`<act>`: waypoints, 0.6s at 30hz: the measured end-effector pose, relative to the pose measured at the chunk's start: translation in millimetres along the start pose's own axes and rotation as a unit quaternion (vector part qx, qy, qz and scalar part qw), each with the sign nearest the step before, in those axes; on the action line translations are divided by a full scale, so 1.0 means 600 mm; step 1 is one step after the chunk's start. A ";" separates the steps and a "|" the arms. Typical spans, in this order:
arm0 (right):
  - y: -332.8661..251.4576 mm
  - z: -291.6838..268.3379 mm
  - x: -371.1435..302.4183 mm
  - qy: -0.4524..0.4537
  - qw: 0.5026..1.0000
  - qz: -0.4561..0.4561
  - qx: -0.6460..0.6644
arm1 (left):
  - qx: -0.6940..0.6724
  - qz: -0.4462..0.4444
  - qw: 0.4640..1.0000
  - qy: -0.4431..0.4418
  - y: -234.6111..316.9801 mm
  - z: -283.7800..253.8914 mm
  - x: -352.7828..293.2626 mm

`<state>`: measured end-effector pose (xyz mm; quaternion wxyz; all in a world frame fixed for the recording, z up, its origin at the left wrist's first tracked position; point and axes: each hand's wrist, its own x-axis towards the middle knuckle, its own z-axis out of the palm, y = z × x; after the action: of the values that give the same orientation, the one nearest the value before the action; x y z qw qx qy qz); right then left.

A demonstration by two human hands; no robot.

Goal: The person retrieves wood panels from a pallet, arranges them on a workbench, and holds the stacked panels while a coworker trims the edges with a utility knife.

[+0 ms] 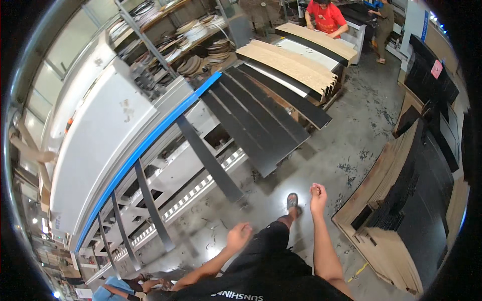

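My left hand (239, 236) hangs in the air over the floor with its fingers loosely curled and a little blurred; nothing shows in it. Higher up on the right, my right hand (317, 198) has its fingers folded in and also carries nothing visible. Both hands are apart from everything around them. Closest to the left hand is a narrow black strip (208, 158) jutting out from a long machine. Beyond it lie wide black panels (253, 128), side by side, with one end at the machine's blue edge (150, 135).
Wood-coloured boards (288, 62) are stacked past the black panels. A person in red (326, 20) stands behind them. To my right are stacks of dark panels (411, 200). More black strips (150, 205) stick out at left. Another person (113, 290) is at lower left. Scraps litter the floor (366, 108).
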<state>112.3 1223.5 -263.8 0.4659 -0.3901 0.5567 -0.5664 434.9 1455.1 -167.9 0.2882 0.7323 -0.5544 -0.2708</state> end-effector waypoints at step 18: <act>-0.118 -0.042 0.792 -0.130 0.846 -0.097 -0.509 | -0.086 0.004 0.992 0.094 0.417 0.345 0.869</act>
<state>-42.9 769.4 -231.6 0.2127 -0.6945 0.6604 -0.1904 247.2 870.1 -169.5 0.4023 0.7244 -0.5027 -0.2466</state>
